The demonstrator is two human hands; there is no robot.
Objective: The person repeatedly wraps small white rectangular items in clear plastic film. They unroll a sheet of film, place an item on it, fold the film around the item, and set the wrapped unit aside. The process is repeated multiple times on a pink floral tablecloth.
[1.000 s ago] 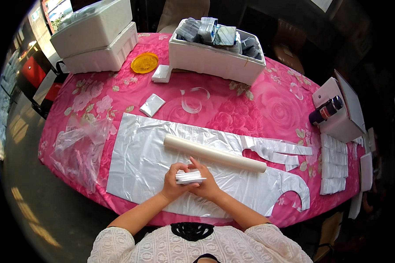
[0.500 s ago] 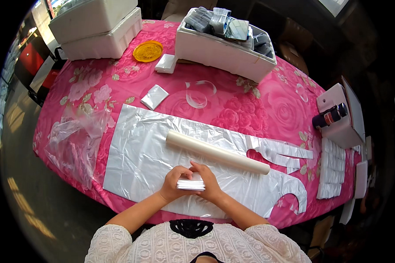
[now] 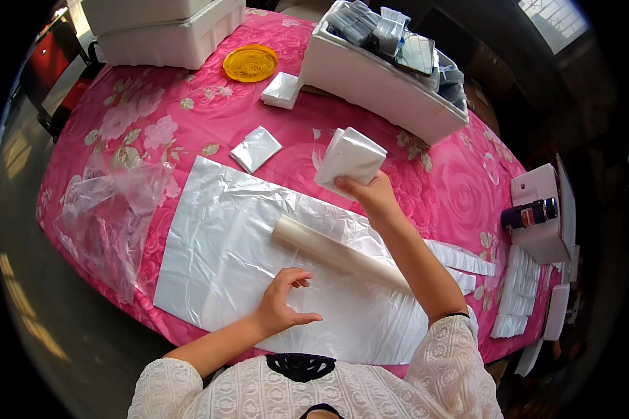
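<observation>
My right hand (image 3: 372,192) reaches forward over the table and grips a stack of folded white plastic film (image 3: 353,155) by its near edge, thumb on top. Near my body, my left hand (image 3: 284,302) hovers over a large flat sheet of silvery-white plastic (image 3: 213,244), fingers curved and thumb apart, with nothing between them. A pale roll or tube (image 3: 335,253) lies slantwise across the sheet, its right end hidden behind my right forearm. Beyond the sheet lies a single folded silvery packet (image 3: 256,149), left of the stack I hold.
A white foam box (image 3: 377,87) full of clear packages stands at the back. Left of it are another folded pile (image 3: 282,91), a yellow lid (image 3: 250,63) and stacked foam boxes (image 3: 168,43). Crumpled clear plastic (image 3: 108,230) lies left; a dark bottle (image 3: 530,213) and white packets (image 3: 517,290) right.
My hands have parted. My right hand has carried the folded stack forward and to the right, off the sheet; my left hand has let go of it and stays near my body.
</observation>
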